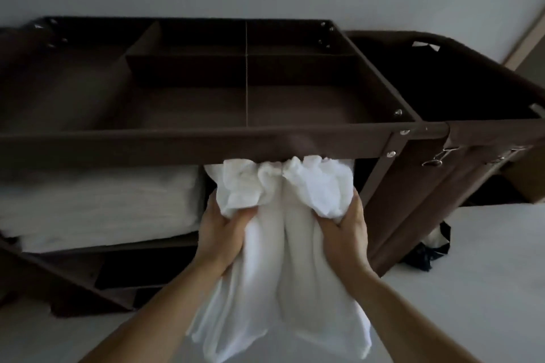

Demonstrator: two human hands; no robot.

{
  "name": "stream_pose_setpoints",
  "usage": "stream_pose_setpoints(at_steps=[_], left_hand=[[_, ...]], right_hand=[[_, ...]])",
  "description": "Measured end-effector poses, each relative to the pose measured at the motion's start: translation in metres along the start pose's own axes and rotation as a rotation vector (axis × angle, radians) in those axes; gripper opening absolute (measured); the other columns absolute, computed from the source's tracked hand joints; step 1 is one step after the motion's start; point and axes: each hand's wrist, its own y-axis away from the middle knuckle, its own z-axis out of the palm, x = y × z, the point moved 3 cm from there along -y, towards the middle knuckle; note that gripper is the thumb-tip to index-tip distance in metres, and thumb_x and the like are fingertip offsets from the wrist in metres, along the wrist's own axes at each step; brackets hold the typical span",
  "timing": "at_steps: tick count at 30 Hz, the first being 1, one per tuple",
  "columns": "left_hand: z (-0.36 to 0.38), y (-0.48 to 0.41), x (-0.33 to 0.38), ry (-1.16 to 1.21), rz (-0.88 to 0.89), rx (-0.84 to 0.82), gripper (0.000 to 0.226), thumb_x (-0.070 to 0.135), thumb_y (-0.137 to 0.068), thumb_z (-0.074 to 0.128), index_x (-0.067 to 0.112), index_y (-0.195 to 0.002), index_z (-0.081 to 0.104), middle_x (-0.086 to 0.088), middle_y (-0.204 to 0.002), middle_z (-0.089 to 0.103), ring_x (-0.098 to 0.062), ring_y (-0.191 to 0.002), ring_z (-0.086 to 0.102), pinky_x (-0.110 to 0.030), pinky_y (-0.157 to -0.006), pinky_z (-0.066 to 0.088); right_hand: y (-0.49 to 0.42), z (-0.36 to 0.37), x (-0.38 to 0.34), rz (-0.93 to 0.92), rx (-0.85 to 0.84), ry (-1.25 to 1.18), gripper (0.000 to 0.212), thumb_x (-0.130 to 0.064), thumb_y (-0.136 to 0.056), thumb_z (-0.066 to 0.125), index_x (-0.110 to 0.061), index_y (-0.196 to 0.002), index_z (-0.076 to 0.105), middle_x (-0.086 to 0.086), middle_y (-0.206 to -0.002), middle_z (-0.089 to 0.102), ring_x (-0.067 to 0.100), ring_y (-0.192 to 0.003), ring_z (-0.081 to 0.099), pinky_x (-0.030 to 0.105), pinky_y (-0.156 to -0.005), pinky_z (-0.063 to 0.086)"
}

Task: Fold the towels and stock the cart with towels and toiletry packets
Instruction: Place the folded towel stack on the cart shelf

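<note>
A dark brown housekeeping cart point(206, 141) fills the view, its top tray split into several bare compartments. Both hands grip one crumpled white towel point(280, 259) at the mouth of the cart's middle shelf. My left hand point(219, 233) clutches its left side and my right hand point(343, 227) its right side. The towel's bunched upper end touches the underside of the tray's front rail, and its lower part hangs down between my forearms. A stack of folded white towels point(97, 206) lies on the same shelf to the left.
A brown fabric laundry bag point(460, 88) hangs on the cart's right end, held with metal clips point(436, 158). A lower shelf point(141, 268) shows under the towel stack. Dark plastic point(427, 253) lies on the pale floor at the right. A grey wall stands behind.
</note>
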Motion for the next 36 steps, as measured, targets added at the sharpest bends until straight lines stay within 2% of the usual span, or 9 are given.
stream_pose_setpoints(at_steps=[3, 9, 12, 17, 23, 26, 28, 32, 36], left_hand=[[0.001, -0.048, 0.01, -0.099, -0.077, 0.064, 0.051, 0.043, -0.077, 0.077, 0.032, -0.125, 0.061, 0.004, -0.121, 0.068, -0.023, -0.109, 0.064, -0.029, -0.082, 0.046], [0.01, -0.082, -0.006, -0.548, -0.089, 0.179, 0.089, 0.052, -0.093, 0.057, 0.005, -0.155, 0.014, -0.023, -0.15, 0.041, -0.043, -0.128, 0.049, -0.043, -0.098, 0.043], [0.015, -0.077, 0.0, -0.806, 0.068, 0.212, 0.085, 0.043, -0.092, 0.061, -0.003, -0.151, 0.022, -0.03, -0.149, 0.033, -0.048, -0.129, 0.043, -0.049, -0.099, 0.042], [0.054, -0.039, 0.019, -1.312, 0.832, 0.153, 0.084, 0.029, -0.065, 0.081, -0.005, -0.136, 0.053, -0.027, -0.135, 0.057, -0.048, -0.123, 0.054, -0.062, -0.103, 0.04], [0.059, -0.042, 0.04, -1.512, 0.917, 0.152, 0.055, 0.022, -0.071, 0.076, 0.008, -0.123, 0.069, -0.017, -0.122, 0.068, -0.039, -0.107, 0.066, -0.052, -0.092, 0.052], [0.058, -0.029, 0.037, -1.829, 1.061, 0.067, 0.042, 0.017, -0.089, 0.047, 0.013, -0.124, 0.069, -0.017, -0.133, 0.062, -0.034, -0.128, 0.055, -0.052, -0.116, 0.028], [0.06, -0.023, 0.018, -2.032, 1.01, -0.252, 0.038, 0.013, -0.094, 0.045, 0.007, -0.126, 0.064, -0.023, -0.13, 0.062, -0.043, -0.13, 0.047, -0.058, -0.118, -0.007], [0.057, -0.03, 0.008, -1.602, 0.486, -0.415, 0.074, 0.043, -0.095, 0.047, 0.01, -0.154, 0.019, -0.018, -0.156, 0.025, -0.046, -0.137, 0.029, -0.066, -0.113, 0.016], [0.066, -0.047, -0.01, -1.313, 0.295, -0.391, 0.096, 0.078, -0.085, 0.03, 0.034, -0.151, -0.024, 0.0, -0.164, -0.02, -0.049, -0.147, -0.011, -0.079, -0.104, 0.005]], right_hand=[[-0.035, 0.009, -0.006, 0.154, -0.068, 0.17, 0.052, -0.046, -0.093, 0.061, -0.013, -0.129, 0.044, 0.008, -0.124, 0.058, 0.036, -0.114, 0.057, 0.034, -0.08, 0.038], [-0.06, 0.044, -0.033, 0.094, -0.131, 0.487, 0.081, -0.049, -0.099, 0.049, -0.011, -0.156, 0.004, 0.018, -0.153, 0.028, 0.046, -0.125, 0.047, 0.054, -0.101, 0.042], [-0.063, 0.037, -0.027, 0.164, -0.166, 0.531, 0.08, -0.049, -0.102, 0.043, -0.008, -0.157, 0.003, 0.021, -0.153, 0.03, 0.045, -0.127, 0.048, 0.053, -0.101, 0.044], [-0.049, 0.037, -0.026, 0.016, -0.145, 0.62, 0.081, -0.046, -0.102, 0.042, -0.001, -0.156, 0.002, 0.024, -0.155, 0.024, 0.044, -0.134, 0.038, 0.051, -0.106, 0.038], [-0.051, 0.04, -0.034, -0.187, -0.147, 0.823, 0.075, -0.033, -0.104, 0.04, 0.001, -0.155, -0.003, 0.024, -0.159, 0.011, 0.042, -0.138, 0.029, 0.049, -0.105, 0.038], [-0.052, 0.045, -0.033, -0.231, -0.162, 0.894, 0.075, -0.028, -0.103, 0.039, 0.001, -0.155, -0.006, 0.024, -0.162, 0.002, 0.042, -0.146, 0.018, 0.052, -0.108, 0.037], [-0.053, 0.044, -0.028, -0.221, -0.167, 0.889, 0.075, -0.029, -0.104, 0.039, 0.001, -0.155, -0.007, 0.022, -0.163, -0.001, 0.04, -0.148, 0.014, 0.052, -0.111, 0.035], [-0.059, 0.043, -0.022, -0.246, -0.174, 0.876, 0.074, -0.025, -0.104, 0.037, 0.005, -0.154, -0.009, 0.025, -0.163, -0.001, 0.042, -0.148, 0.015, 0.05, -0.113, 0.031], [-0.059, 0.039, -0.027, -0.215, -0.184, 0.835, 0.075, -0.02, -0.102, 0.04, 0.003, -0.155, -0.008, 0.024, -0.162, 0.003, 0.04, -0.147, 0.018, 0.051, -0.114, 0.031]])
